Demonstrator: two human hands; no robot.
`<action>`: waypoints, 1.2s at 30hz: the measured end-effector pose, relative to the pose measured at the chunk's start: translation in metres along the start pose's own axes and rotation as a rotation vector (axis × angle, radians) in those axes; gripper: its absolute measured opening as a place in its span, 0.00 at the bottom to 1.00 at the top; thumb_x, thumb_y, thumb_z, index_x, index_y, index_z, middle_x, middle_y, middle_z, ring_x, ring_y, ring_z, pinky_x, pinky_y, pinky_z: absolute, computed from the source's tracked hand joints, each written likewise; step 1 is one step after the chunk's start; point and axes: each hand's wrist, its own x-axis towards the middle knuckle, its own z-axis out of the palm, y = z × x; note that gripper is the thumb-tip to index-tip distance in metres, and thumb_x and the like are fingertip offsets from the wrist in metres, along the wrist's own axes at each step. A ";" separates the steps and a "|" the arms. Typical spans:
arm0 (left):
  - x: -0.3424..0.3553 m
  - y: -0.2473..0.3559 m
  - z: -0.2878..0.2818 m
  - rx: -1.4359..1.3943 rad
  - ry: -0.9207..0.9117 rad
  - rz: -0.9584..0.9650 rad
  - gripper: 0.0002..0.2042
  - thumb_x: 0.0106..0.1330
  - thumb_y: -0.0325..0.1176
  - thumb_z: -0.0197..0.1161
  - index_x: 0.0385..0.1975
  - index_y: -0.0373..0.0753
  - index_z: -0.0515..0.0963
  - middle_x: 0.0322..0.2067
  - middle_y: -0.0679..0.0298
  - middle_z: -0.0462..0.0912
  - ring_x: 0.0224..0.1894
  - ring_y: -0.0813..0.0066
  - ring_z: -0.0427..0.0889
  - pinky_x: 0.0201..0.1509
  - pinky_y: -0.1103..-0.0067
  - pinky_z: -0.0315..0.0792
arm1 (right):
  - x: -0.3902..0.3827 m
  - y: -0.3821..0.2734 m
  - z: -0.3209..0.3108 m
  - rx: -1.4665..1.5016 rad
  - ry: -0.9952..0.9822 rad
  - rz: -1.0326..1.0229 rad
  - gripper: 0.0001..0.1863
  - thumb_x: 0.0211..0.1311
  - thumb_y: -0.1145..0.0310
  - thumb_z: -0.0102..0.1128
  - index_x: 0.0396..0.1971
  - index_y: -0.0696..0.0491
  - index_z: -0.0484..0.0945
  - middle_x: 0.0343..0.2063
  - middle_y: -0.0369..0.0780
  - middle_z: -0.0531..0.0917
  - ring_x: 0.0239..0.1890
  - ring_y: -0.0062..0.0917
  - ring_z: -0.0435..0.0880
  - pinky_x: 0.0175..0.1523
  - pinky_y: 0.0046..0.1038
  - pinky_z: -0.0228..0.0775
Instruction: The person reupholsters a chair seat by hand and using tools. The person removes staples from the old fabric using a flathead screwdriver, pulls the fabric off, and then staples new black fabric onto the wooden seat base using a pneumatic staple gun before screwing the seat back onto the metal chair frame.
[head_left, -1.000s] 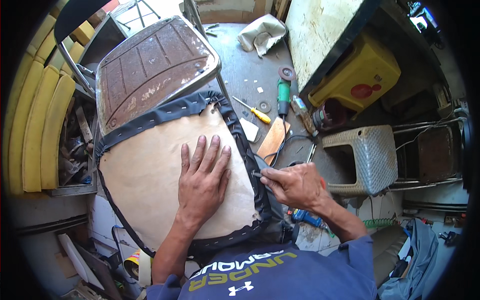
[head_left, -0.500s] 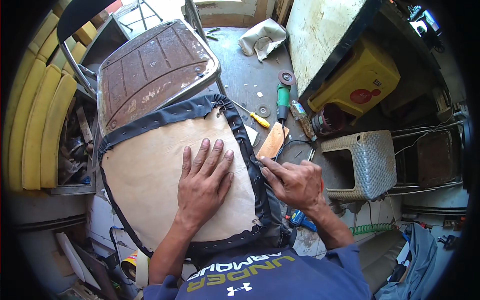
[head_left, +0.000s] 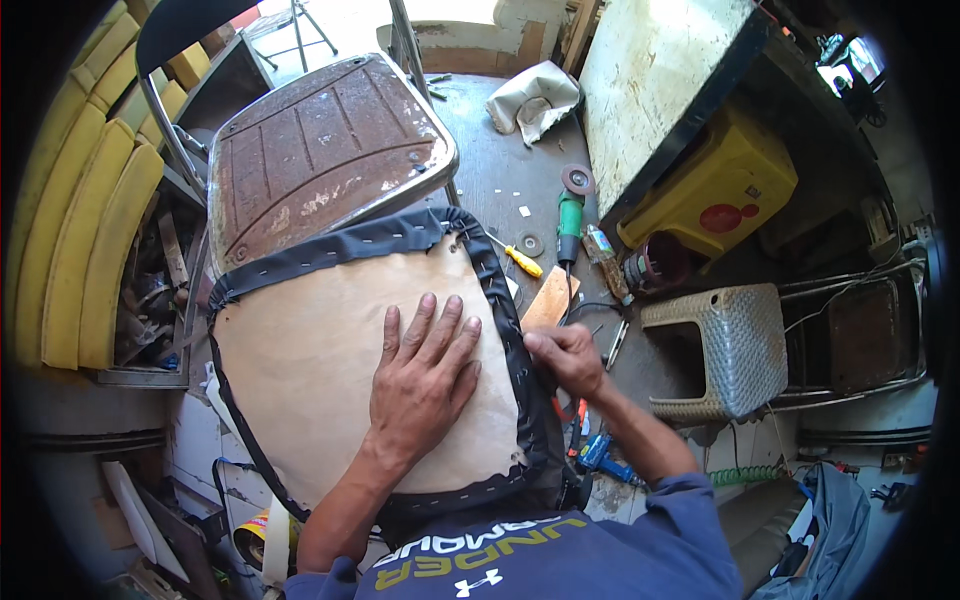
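A seat pad (head_left: 290,390) lies underside up before me, its tan board bordered by black cover fabric (head_left: 508,335) with staples along it. My left hand (head_left: 420,385) rests flat on the board, holding nothing, with its fingers stretched out. At the pad's right edge, my right hand (head_left: 570,360) is closed, fingertips against the black fabric. What it grips is hidden. Beyond the pad stands a metal chair with a rusty seat plate (head_left: 335,150), and the pad's far edge meets this chair.
On the floor to the right are a yellow-handled screwdriver (head_left: 523,262), a green angle grinder (head_left: 570,215), a wood block (head_left: 550,300) and a blue tool (head_left: 605,458). A woven-pattern stool (head_left: 745,350) lies farther right. Yellow cushions (head_left: 120,255) stand at the left.
My right hand has drawn its extended index finger in and moved slightly down along the pad's edge. My left hand stays flat on the board. The whole view has shifted slightly.
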 end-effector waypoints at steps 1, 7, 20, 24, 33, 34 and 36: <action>-0.001 0.000 -0.001 -0.005 -0.005 -0.001 0.24 0.68 0.40 0.66 0.64 0.47 0.79 0.70 0.59 0.72 0.77 0.56 0.62 0.81 0.53 0.46 | -0.001 0.008 0.004 0.089 0.015 0.004 0.16 0.66 0.56 0.68 0.41 0.53 0.90 0.24 0.40 0.89 0.22 0.28 0.88 0.29 0.28 0.77; 0.000 -0.003 0.000 0.001 -0.013 0.005 0.23 0.68 0.42 0.66 0.63 0.48 0.80 0.70 0.60 0.73 0.76 0.58 0.63 0.81 0.54 0.46 | 0.016 -0.031 -0.024 -0.793 0.102 -0.568 0.11 0.67 0.56 0.66 0.36 0.46 0.90 0.16 0.36 0.85 0.15 0.27 0.81 0.26 0.30 0.70; 0.001 -0.002 -0.005 -0.004 -0.021 -0.012 0.23 0.68 0.42 0.66 0.63 0.47 0.80 0.69 0.59 0.73 0.76 0.57 0.63 0.81 0.53 0.45 | 0.052 -0.103 -0.023 -1.440 -0.198 -0.541 0.10 0.66 0.52 0.64 0.34 0.42 0.86 0.13 0.35 0.81 0.14 0.29 0.81 0.23 0.34 0.67; 0.002 0.002 -0.004 0.007 0.002 -0.012 0.23 0.67 0.42 0.67 0.62 0.47 0.80 0.69 0.59 0.74 0.76 0.56 0.63 0.81 0.52 0.46 | 0.079 -0.061 -0.045 -0.738 -0.278 -0.537 0.15 0.68 0.56 0.67 0.27 0.52 0.87 0.11 0.37 0.78 0.15 0.24 0.78 0.23 0.31 0.66; 0.001 0.000 0.000 0.007 -0.003 -0.001 0.23 0.68 0.44 0.65 0.62 0.47 0.80 0.69 0.60 0.74 0.75 0.58 0.65 0.81 0.52 0.47 | 0.061 -0.081 -0.038 -0.979 -0.051 -0.502 0.12 0.65 0.55 0.68 0.37 0.46 0.92 0.24 0.39 0.89 0.21 0.29 0.87 0.27 0.30 0.75; 0.002 0.000 0.000 0.003 0.001 -0.003 0.23 0.68 0.44 0.65 0.62 0.47 0.80 0.69 0.60 0.74 0.75 0.58 0.65 0.81 0.51 0.47 | 0.063 -0.087 -0.035 -1.085 -0.051 -0.522 0.12 0.65 0.54 0.68 0.37 0.45 0.92 0.23 0.38 0.89 0.20 0.29 0.86 0.26 0.30 0.74; 0.001 0.000 0.000 -0.004 -0.002 -0.009 0.22 0.67 0.42 0.66 0.61 0.47 0.80 0.69 0.59 0.74 0.75 0.56 0.65 0.81 0.52 0.47 | 0.065 -0.096 -0.029 -1.246 -0.103 -0.478 0.14 0.67 0.51 0.63 0.32 0.42 0.90 0.16 0.37 0.85 0.17 0.31 0.84 0.25 0.33 0.72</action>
